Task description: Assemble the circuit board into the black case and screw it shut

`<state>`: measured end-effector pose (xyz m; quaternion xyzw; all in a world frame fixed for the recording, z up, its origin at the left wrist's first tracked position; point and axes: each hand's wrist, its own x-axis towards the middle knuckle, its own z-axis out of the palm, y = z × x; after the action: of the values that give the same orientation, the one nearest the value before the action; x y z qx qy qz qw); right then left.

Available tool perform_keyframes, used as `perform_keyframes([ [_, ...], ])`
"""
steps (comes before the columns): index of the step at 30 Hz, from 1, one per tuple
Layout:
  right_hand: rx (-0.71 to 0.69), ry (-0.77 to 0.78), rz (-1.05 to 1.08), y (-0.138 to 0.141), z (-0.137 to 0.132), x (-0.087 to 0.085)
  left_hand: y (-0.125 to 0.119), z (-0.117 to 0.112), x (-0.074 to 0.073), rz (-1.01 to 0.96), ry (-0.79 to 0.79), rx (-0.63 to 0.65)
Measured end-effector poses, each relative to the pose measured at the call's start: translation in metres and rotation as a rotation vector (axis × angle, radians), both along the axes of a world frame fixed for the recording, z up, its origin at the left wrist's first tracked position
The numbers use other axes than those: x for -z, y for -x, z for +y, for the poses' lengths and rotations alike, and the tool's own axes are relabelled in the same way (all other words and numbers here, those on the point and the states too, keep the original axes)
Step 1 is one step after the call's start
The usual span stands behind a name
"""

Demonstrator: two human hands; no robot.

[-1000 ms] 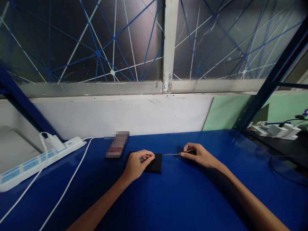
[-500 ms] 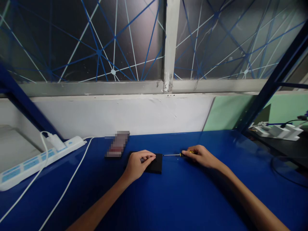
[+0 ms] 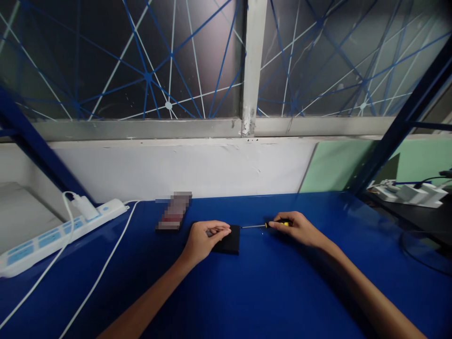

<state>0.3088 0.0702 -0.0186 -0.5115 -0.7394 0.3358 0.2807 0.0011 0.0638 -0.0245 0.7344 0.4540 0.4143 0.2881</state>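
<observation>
A flat black box (image 3: 228, 244) lies on the blue tabletop, partly covered by my left hand (image 3: 208, 239). That hand rests over its left part, thumb and fingertips pinched together near the box's upper right; what they pinch, if anything, is hidden. My right hand (image 3: 294, 228) is closed round the black and yellow handle of a screwdriver (image 3: 253, 226). The thin metal shaft points left, almost level with the table. Its dark tip is at the upper right edge of the box; whether it touches, I cannot tell.
A blurred-out phone-like slab (image 3: 173, 212) lies behind the box on the left. A white power strip (image 3: 63, 235) with a plugged-in charger (image 3: 84, 207) and white cables (image 3: 102, 268) runs along the left. White adapters (image 3: 420, 194) sit on a black surface at the far right.
The yellow marking on the screwdriver handle shows differently, as if the handle has turned a little in my right hand. My left hand keeps its place on the box. The view has shifted slightly.
</observation>
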Motion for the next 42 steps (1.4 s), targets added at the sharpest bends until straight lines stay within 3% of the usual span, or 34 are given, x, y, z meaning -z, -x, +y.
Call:
perform_keyframes([
  [16,0.075,-0.087,0.053,0.030,-0.016,-0.005,0.003,0.000,0.003,-0.074,0.090,0.088],
  [42,0.062,-0.133,0.047,0.035,-0.017,-0.005,0.002,-0.001,0.003,-0.072,0.064,0.083],
])
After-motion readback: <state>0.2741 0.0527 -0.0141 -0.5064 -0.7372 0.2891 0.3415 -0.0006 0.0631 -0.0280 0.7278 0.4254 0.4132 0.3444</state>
